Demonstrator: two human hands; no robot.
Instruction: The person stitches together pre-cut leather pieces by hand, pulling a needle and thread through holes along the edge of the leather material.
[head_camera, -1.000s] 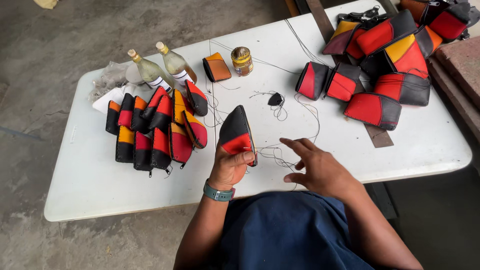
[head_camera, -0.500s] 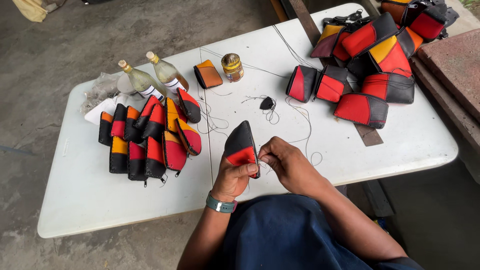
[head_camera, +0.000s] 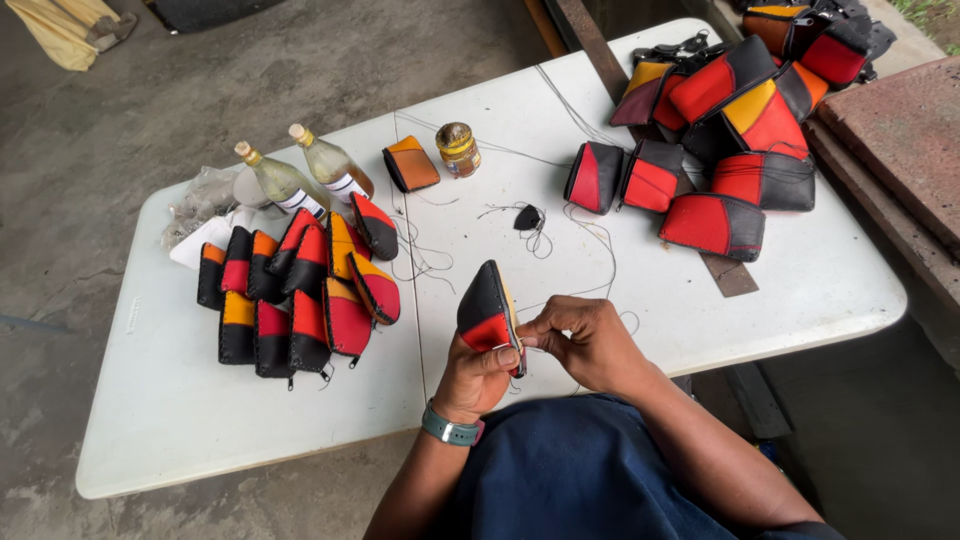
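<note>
1. The left hand (head_camera: 480, 372) grips a black and red pouch (head_camera: 487, 312) upright, over the near edge of the white table (head_camera: 180, 420).
2. The right hand (head_camera: 585, 340) pinches closed at the edge of the pouch.
3. Two glass bottles (head_camera: 300, 175) hold pale liquid; what the small jar (head_camera: 459, 148) holds cannot be told.

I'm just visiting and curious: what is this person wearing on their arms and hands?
Both forearms are bare, with no sleeves in view. The left hand and right hand wear no gloves, and no rings show. A teal wristband with a grey buckle, like a watch strap, circles the left wrist.
</note>
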